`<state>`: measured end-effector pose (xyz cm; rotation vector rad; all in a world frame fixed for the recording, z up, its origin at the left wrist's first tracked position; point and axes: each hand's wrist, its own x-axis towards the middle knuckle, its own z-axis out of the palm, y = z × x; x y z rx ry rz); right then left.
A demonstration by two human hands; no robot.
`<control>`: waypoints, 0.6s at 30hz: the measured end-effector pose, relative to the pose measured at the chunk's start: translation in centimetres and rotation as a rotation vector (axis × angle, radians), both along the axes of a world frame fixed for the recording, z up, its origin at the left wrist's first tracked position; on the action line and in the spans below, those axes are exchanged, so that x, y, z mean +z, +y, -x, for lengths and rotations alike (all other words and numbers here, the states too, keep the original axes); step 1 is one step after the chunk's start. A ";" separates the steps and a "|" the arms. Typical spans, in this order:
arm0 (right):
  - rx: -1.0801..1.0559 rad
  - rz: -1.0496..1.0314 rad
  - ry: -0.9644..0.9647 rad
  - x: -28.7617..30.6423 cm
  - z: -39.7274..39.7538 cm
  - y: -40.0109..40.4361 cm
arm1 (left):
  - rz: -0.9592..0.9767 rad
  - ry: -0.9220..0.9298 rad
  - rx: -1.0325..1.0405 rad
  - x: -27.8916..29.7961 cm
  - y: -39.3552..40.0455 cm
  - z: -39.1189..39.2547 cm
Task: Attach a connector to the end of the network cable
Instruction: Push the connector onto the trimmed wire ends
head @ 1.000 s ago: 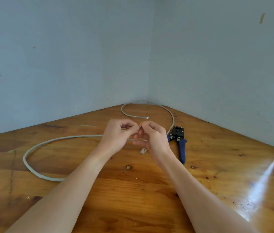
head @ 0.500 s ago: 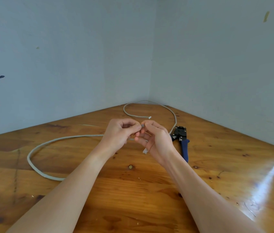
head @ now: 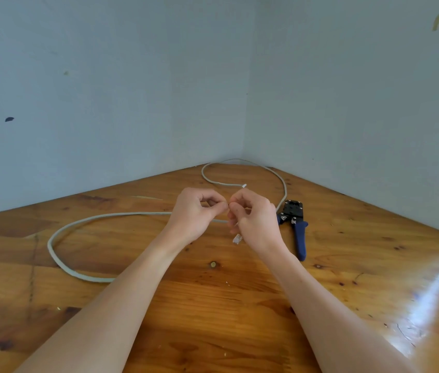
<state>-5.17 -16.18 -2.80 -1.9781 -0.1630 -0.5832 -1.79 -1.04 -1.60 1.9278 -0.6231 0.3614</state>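
Right hand point(head: 256, 219) curled tighter; fingertips now meet left hand point(head: 197, 214).

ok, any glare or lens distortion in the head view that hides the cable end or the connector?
Head view: a bright glare streak on the table at lower right, away from the work. Wide-angle bending shows toward the edges. The clear connector below the right hand is small and faint; the cable end is pinched between both hands, left hand, and mostly hidden.

Tabletop point(head: 347, 265) is glossy varnished knotty wood with glare at right, cable point(head: 83, 220) has a matt grey smooth jacket, connector point(head: 237, 239) is clear plastic, crimper point(head: 295, 222) has black head and blue plastic-looking handles, walls point(head: 105, 90) matt painted.
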 end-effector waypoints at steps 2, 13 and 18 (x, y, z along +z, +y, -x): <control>-0.050 0.125 -0.033 -0.3 -0.3 0.0 | -0.038 -0.022 0.016 -0.2 -0.1 0.0; -0.074 0.356 -0.086 -0.6 -0.4 -0.3 | -0.187 -0.122 0.075 -0.7 -0.4 0.0; -0.022 0.107 0.018 -0.3 -0.2 -0.4 | -0.113 -0.122 0.044 -1.3 -0.6 -0.2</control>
